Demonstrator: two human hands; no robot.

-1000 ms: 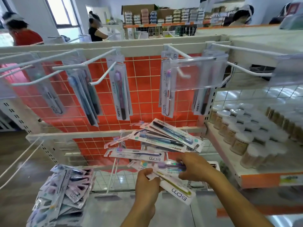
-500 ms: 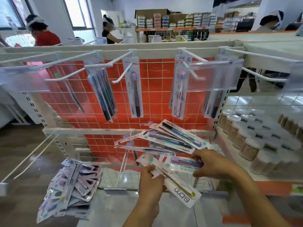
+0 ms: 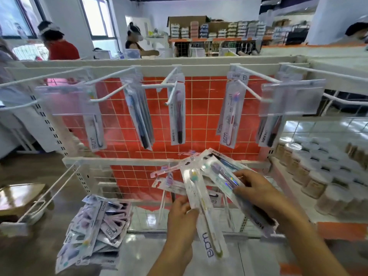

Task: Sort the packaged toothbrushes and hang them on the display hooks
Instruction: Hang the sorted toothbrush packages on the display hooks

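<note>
My left hand pinches a BDM toothbrush pack with a yellow-green brush, now standing nearly upright. My right hand grips a fanned bundle of toothbrush packs by their lower ends. White display hooks stick out from the top rail of the red grid panel. Packs hang on them: a BDM one at left, a dark stack, a purple Hanee pack, a pink BDM pack and a dark Hanee pack behind a clear label holder.
A heap of loose toothbrush packs lies on the lower shelf at left. Empty long hooks reach out at lower left. Jars with white lids fill the right shelf. Two people stand beyond the rack.
The yellow-green BDM pack has turned from slanting to nearly upright in my left hand. My right hand has pulled the fanned bundle up and to the right.
</note>
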